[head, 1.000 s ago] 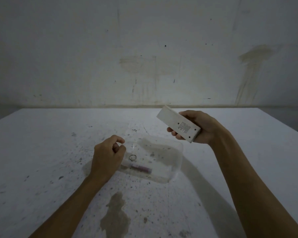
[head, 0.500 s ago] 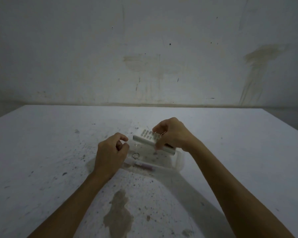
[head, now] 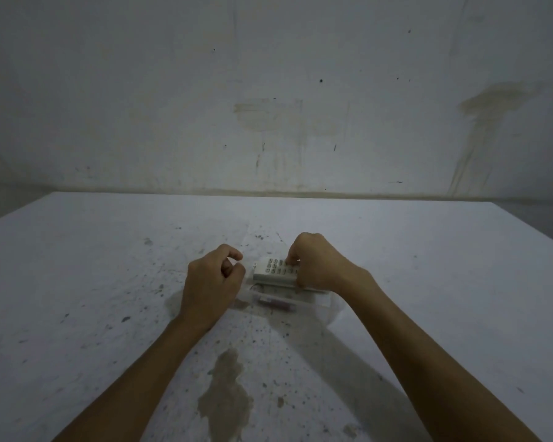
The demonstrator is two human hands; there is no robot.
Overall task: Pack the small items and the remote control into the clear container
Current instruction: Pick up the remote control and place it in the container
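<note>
A white remote control (head: 273, 270) lies buttons up inside the clear container (head: 328, 309), which stands on the table's middle. My right hand (head: 316, 263) grips the remote's right end from above. A small dark red tube (head: 276, 303) rests along the container's near wall, and a thin ring (head: 256, 287) shows just under the remote's left end. My left hand (head: 213, 285) sits at the container's left edge with curled fingers; whether it pinches the rim is hidden.
The white table (head: 109, 282) is speckled with dark spots and has a brown stain (head: 225, 390) near its front. A stained wall (head: 268, 106) rises right behind the table's far edge.
My right hand has turned the remote buttons up and lowered it from above the table into the container. My left hand has stayed at the container's left edge.
</note>
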